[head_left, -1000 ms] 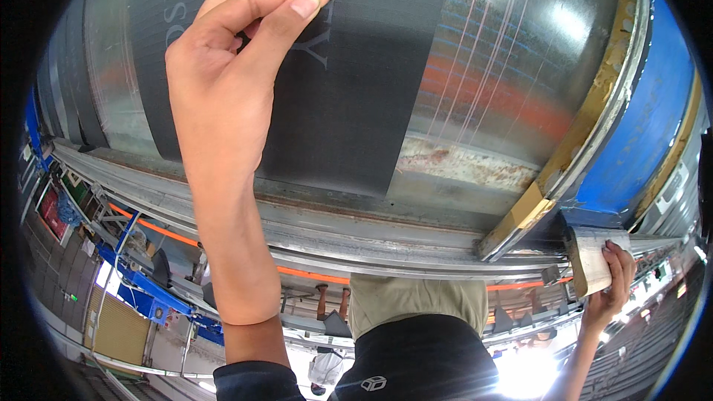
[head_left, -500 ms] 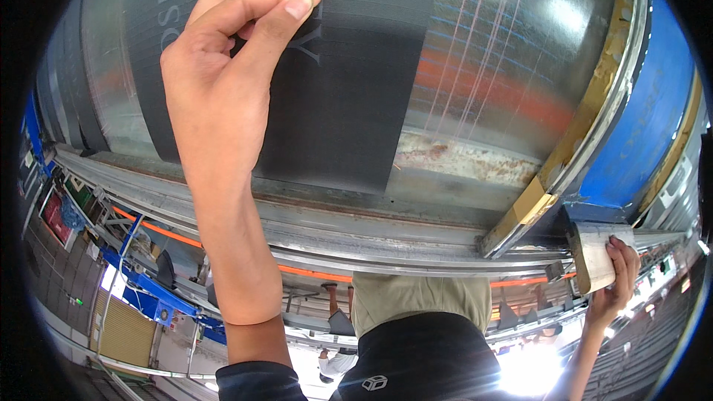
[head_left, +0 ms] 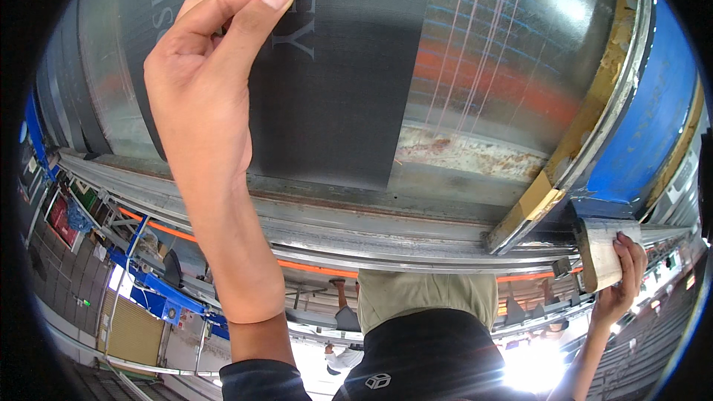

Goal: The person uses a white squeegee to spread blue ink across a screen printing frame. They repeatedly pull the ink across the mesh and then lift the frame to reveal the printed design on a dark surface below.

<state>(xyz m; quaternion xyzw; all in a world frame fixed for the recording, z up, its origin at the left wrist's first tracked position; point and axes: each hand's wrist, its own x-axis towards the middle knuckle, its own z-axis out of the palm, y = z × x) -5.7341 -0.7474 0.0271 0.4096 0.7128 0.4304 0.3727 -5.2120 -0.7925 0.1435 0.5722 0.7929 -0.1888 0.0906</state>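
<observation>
My left hand (head_left: 204, 78) is raised over a dark grey panel (head_left: 334, 104) with pale printed lettering. Thumb and forefinger are pressed together at their tips; whatever they pinch, if anything, is too small to make out. Far to the right, my right hand (head_left: 622, 271) grips the pale wooden handle of what looks like a squeegee (head_left: 600, 252). Its other end meets dark blue colour at the near end of a blue screen (head_left: 639, 134). A metal frame edge (head_left: 568, 163) with yellowish tape borders that screen on the left.
Beside the dark panel lies a glossy, streaked table surface (head_left: 490, 67). Metal rails (head_left: 356, 234) run along the table's near edge, in front of my body. Beyond them, blue machinery (head_left: 152, 282) stands at the lower left, and another person (head_left: 343, 358) is in the background.
My left hand has shifted slightly left and up, still pinched. My right hand keeps its grip on the squeegee, appearing slightly farther right as the whole view shifts a little.
</observation>
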